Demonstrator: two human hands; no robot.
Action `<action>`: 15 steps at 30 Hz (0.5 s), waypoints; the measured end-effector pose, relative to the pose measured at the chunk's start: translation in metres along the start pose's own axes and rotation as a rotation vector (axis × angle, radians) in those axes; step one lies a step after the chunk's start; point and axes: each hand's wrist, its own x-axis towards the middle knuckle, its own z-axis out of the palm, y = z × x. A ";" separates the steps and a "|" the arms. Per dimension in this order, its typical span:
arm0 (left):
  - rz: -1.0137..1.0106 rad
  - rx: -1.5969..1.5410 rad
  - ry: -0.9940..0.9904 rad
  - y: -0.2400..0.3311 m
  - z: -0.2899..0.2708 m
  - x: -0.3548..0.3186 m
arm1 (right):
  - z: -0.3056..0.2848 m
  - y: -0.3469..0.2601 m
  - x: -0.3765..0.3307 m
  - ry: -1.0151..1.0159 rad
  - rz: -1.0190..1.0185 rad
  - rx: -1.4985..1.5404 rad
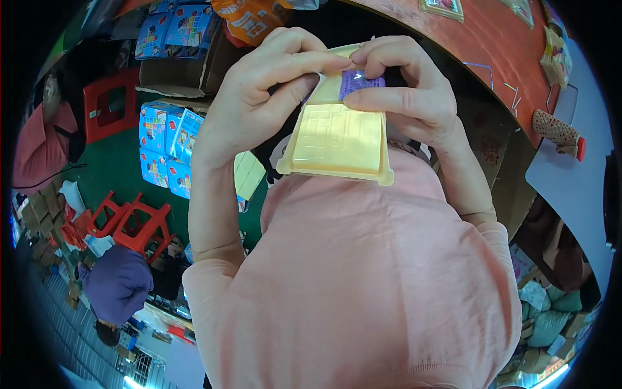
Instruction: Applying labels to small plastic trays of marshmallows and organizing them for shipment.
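Observation:
In front of my chest I hold up a pale yellow moulded plastic case [340, 139] with a grid of block-like shapes on its face. A small purple printed label [360, 82] sits against its upper part. My left hand [265, 87] is closed, thumb and fingers pinching at the upper left edge of the case. My right hand [414, 91] is closed at the upper right, its thumb beside the label and its fingertips near the top edge. The fingertips of both hands nearly meet there. What lies under them is partly hidden.
A red-topped table [447, 42] curves across the upper right, with a brown patterned roll [557, 133] near its edge. Blue printed boxes [155, 146] are stacked at the left. Red stools [139, 223] stand on the green floor. Another person in purple [116, 285] is at the lower left.

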 end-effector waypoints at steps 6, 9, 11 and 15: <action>-0.213 -0.453 0.099 0.006 0.013 -0.006 | 0.009 -0.008 -0.006 0.004 0.025 0.004; -0.158 -0.382 0.126 0.005 0.017 -0.008 | 0.013 -0.011 -0.006 0.000 -0.003 -0.033; -0.140 -0.345 0.152 0.003 0.021 -0.010 | 0.017 -0.012 -0.006 -0.005 -0.030 -0.066; -0.223 -0.521 0.316 -0.004 0.041 -0.012 | 0.023 -0.010 -0.006 0.086 -0.037 -0.117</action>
